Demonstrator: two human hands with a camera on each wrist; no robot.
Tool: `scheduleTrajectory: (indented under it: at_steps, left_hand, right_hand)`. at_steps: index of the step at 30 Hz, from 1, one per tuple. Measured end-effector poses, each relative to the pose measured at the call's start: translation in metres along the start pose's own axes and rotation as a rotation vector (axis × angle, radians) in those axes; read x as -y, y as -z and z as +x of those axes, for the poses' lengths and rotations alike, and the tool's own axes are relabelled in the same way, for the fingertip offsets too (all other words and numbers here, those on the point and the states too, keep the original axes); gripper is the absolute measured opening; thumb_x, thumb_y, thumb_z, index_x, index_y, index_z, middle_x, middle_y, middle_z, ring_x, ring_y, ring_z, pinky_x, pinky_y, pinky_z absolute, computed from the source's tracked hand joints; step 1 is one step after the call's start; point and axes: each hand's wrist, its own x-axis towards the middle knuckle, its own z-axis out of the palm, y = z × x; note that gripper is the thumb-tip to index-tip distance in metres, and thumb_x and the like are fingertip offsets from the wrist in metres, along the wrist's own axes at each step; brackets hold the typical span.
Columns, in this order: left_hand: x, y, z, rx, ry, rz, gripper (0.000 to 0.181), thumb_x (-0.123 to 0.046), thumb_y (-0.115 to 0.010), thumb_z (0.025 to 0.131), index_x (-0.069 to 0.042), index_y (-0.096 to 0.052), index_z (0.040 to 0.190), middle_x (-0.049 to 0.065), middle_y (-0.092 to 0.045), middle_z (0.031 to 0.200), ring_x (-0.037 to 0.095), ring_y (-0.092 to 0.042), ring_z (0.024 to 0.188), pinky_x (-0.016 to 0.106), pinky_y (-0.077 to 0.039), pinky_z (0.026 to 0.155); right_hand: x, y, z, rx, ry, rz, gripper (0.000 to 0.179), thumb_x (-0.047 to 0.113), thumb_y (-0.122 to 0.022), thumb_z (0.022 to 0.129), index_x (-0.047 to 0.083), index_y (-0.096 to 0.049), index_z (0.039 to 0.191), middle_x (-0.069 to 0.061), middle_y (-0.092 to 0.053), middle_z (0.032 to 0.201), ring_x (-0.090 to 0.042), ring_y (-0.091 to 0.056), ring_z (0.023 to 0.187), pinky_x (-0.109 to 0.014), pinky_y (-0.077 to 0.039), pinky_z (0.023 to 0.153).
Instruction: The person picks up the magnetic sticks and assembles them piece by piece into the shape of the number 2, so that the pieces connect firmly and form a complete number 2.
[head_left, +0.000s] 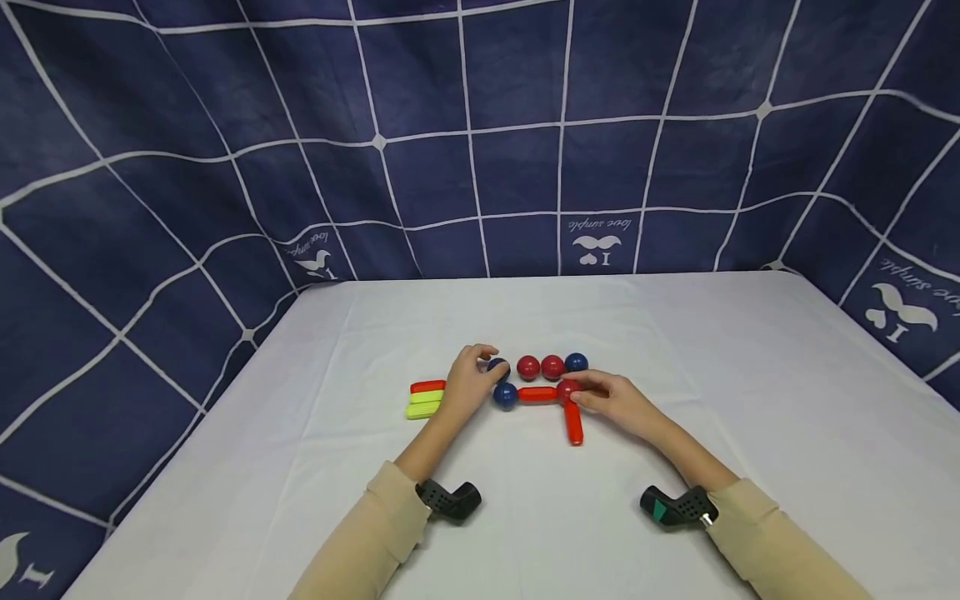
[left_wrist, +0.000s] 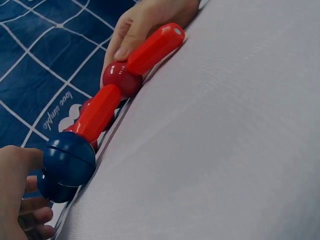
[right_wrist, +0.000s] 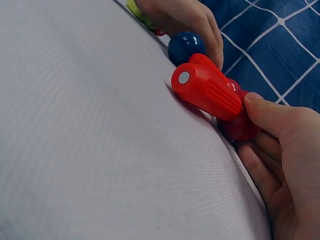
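My left hand (head_left: 470,383) has its thumb and curled fingers around a dark blue ball (head_left: 496,364) in the back row. Just in front of it sits another blue ball (head_left: 506,396), joined to a red stick (head_left: 537,395). That stick's other end meets a red ball (head_left: 566,388), which my right hand (head_left: 615,403) pinches between thumb and fingers. From this red ball a second red stick (head_left: 573,423) points toward me; its end shows a round silvery disc (right_wrist: 184,77) in the right wrist view. In the left wrist view the front blue ball (left_wrist: 69,159) partly covers the one behind.
Two red balls (head_left: 528,367) and a blue ball (head_left: 576,362) stand in a row behind the joined pieces. Left of my left hand lie a red stick (head_left: 427,386) and two yellow-green sticks (head_left: 423,410). A white cloth (head_left: 360,500) covers the table; a navy checked curtain (head_left: 420,183) surrounds it.
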Motion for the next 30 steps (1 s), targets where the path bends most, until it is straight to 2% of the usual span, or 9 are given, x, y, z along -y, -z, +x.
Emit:
scheduleTrajectory:
  at_steps: [4,7,10,14,19,22,24,30]
  left_hand:
    - [0.0,0.0,-0.002,0.045,0.056,0.05,0.041,-0.034,-0.064,0.081,-0.005,-0.061,0.11,0.013,-0.06,0.106,0.025,-0.055,0.1,0.04,-0.043,0.088]
    - [0.0,0.0,-0.002,0.055,0.068,0.042,0.041,-0.036,-0.064,0.081,-0.004,-0.062,0.108,0.011,-0.06,0.1,0.022,-0.055,0.093,0.036,-0.044,0.082]
    - [0.001,0.0,-0.002,0.037,0.078,0.008,0.039,-0.035,-0.065,0.081,-0.004,-0.063,0.104,0.009,-0.059,0.093,0.019,-0.051,0.084,0.03,-0.042,0.073]
    - [0.001,-0.001,-0.002,0.004,0.1,-0.046,0.037,-0.035,-0.065,0.082,-0.003,-0.063,0.101,0.008,-0.058,0.088,0.017,-0.049,0.079,0.024,-0.039,0.068]
    - [-0.001,0.0,-0.002,-0.062,0.112,-0.18,0.037,-0.038,-0.067,0.08,-0.005,-0.065,0.099,0.007,-0.059,0.088,0.014,-0.05,0.071,0.021,-0.041,0.059]
    - [-0.007,0.001,-0.004,-0.087,0.074,-0.245,0.037,-0.039,-0.068,0.079,-0.01,-0.065,0.1,0.005,-0.058,0.088,0.012,-0.049,0.07,0.02,-0.04,0.056]
    - [-0.012,0.001,-0.007,-0.075,0.026,-0.255,0.037,-0.039,-0.068,0.078,-0.012,-0.065,0.103,0.003,-0.057,0.088,0.011,-0.048,0.072,0.019,-0.039,0.058]
    - [-0.029,-0.002,-0.024,0.031,-0.153,-0.253,0.038,-0.032,-0.068,0.08,-0.011,-0.062,0.111,0.004,-0.056,0.092,0.013,-0.048,0.076,0.018,-0.039,0.062]
  right_hand:
    - [0.0,-0.001,0.0,0.003,-0.006,-0.002,0.041,0.031,-0.059,0.087,0.013,-0.056,0.124,-0.011,-0.057,0.122,-0.026,-0.052,0.109,-0.043,-0.045,0.093]
    - [0.001,-0.001,0.0,0.001,-0.007,-0.005,0.04,0.03,-0.059,0.087,0.013,-0.056,0.123,-0.011,-0.057,0.122,-0.026,-0.052,0.109,-0.043,-0.045,0.092]
    - [0.001,0.0,0.0,0.006,-0.004,-0.003,0.04,0.03,-0.058,0.088,0.012,-0.056,0.124,-0.012,-0.057,0.121,-0.026,-0.052,0.108,-0.043,-0.045,0.092]
    - [0.002,0.001,0.0,0.008,-0.007,0.0,0.04,0.029,-0.059,0.088,0.012,-0.055,0.124,-0.012,-0.057,0.121,-0.026,-0.052,0.108,-0.043,-0.045,0.092]
    - [0.001,0.001,0.0,0.012,-0.008,-0.005,0.041,0.03,-0.058,0.088,0.012,-0.055,0.124,-0.012,-0.057,0.122,-0.026,-0.052,0.109,-0.044,-0.045,0.093]
    - [0.001,0.002,0.0,0.011,-0.006,0.001,0.041,0.03,-0.058,0.088,0.012,-0.055,0.125,-0.012,-0.057,0.122,-0.027,-0.052,0.11,-0.044,-0.045,0.093]
    - [0.001,0.002,0.0,0.014,-0.006,0.009,0.041,0.029,-0.058,0.088,0.012,-0.055,0.125,-0.012,-0.057,0.122,-0.027,-0.052,0.11,-0.044,-0.044,0.093]
    - [0.0,0.001,-0.001,0.015,0.003,0.016,0.041,0.03,-0.058,0.088,0.011,-0.054,0.125,-0.012,-0.057,0.123,-0.027,-0.053,0.11,-0.043,-0.045,0.093]
